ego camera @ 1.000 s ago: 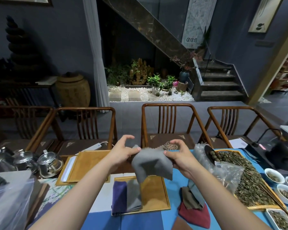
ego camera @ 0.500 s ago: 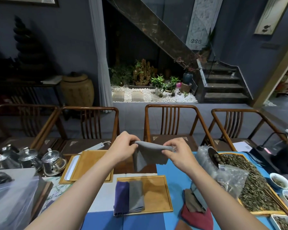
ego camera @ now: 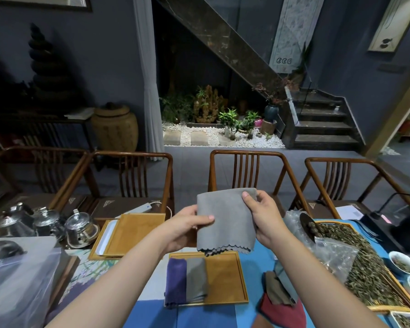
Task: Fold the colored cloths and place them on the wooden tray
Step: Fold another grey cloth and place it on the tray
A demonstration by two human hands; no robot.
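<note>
Overhead, soft grey square cloth with zigzag hem, pinched by left hand, right hand

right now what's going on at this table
A person holds a grey cloth up with both hands, left hand and right hand, above the wooden tray. A purple cloth and a second grey cloth already lie folded there. Brown and red cloths wait beside it.
</note>
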